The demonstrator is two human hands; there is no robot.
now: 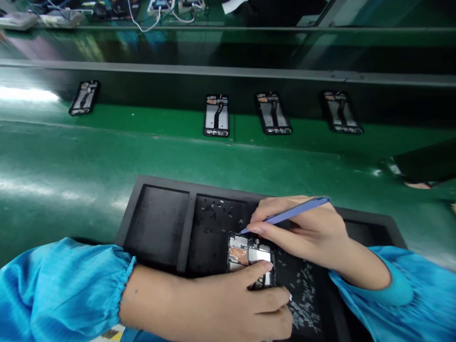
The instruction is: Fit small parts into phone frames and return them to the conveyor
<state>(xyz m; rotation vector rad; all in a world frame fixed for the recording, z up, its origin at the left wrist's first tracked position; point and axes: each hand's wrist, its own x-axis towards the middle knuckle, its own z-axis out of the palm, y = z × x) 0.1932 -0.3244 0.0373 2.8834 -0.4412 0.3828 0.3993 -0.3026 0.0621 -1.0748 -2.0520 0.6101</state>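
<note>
An opened phone frame [249, 254] with exposed copper and silver parts lies in a black compartment tray [156, 223]. My left hand [228, 304] lies over its lower part and holds it down, thumb across the board. My right hand [302, 232] grips blue tweezers [288, 214] like a pen, their tip touching the phone's top edge. Both arms wear blue sleeves.
Several small dark parts lie scattered in the tray's middle and right compartments [302, 294]. On the green conveyor belt [107, 152] beyond lie several more open phone frames [216, 115]. Cables and devices sit on the far bench [160, 9]. A dark object [423, 164] is at the right edge.
</note>
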